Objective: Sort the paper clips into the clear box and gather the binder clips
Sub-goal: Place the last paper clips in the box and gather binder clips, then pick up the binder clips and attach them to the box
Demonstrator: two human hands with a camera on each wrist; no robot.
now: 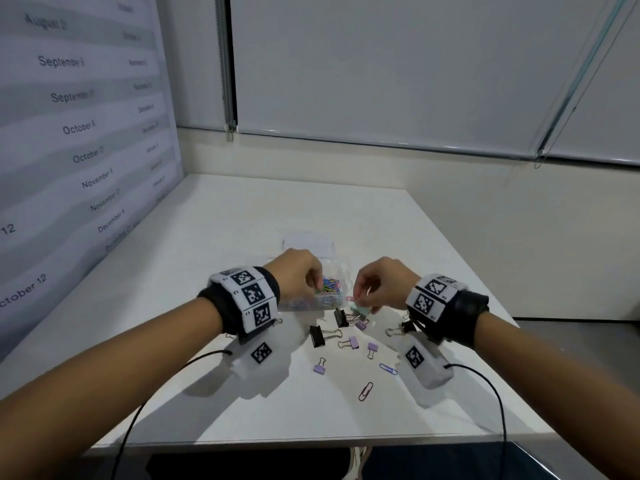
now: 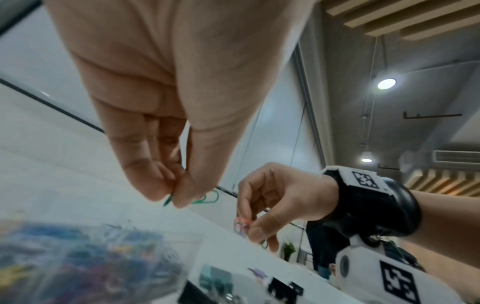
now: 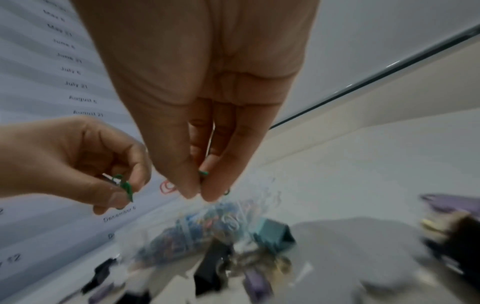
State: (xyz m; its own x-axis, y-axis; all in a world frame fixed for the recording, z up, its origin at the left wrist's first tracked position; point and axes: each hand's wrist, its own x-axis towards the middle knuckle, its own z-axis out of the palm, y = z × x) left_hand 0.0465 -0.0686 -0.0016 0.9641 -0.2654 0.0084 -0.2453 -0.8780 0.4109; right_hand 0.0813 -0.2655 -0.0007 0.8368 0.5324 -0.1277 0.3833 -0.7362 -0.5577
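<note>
Here, head view
Clear box [image 1: 313,303]: sits on the white tabletop [image 1: 242,216] between the two hands, open at the top; a heap of many-coloured paper clips [image 1: 330,285] fills it.
Left hand [image 1: 298,271]: over the box, fingers curled and pressed together above the heap; what they pinch is too small to tell here.
Right hand [image 1: 379,282]: just right of the box, fingers pinching a pink paper clip [image 1: 350,298] at the box's near right corner.
Binder clips: black ones [image 1: 317,336] and lilac ones [image 1: 353,342] lie scattered on the tabletop near the box, on the person's side; a mint one [image 1: 360,310] lies under the right hand.
Loose paper clips: a blue one [image 1: 388,368] and a pinkish one [image 1: 366,391] lie on the tabletop nearer the person, apart from the box.

Left wrist view
Left hand: thumb and fingers [image 2: 153,185] pressed together, pinching a green paper clip [image 2: 205,199] above the blurred box of coloured clips [image 2: 85,261].
Right hand [image 2: 278,197]: fingers pinch a pink clip and more coloured wire; how many clips I cannot tell.

Right wrist view
Right hand: fingers [image 3: 218,185] pressed together at the tips, a bit of green wire [image 3: 203,173] showing between them.
Left hand [image 3: 78,160]: pinches a green paper clip [image 3: 126,186].
Box [image 3: 202,228]: below the fingers, blurred, coloured clips inside; a mint binder clip [image 3: 272,234] lies just beside it.
</note>
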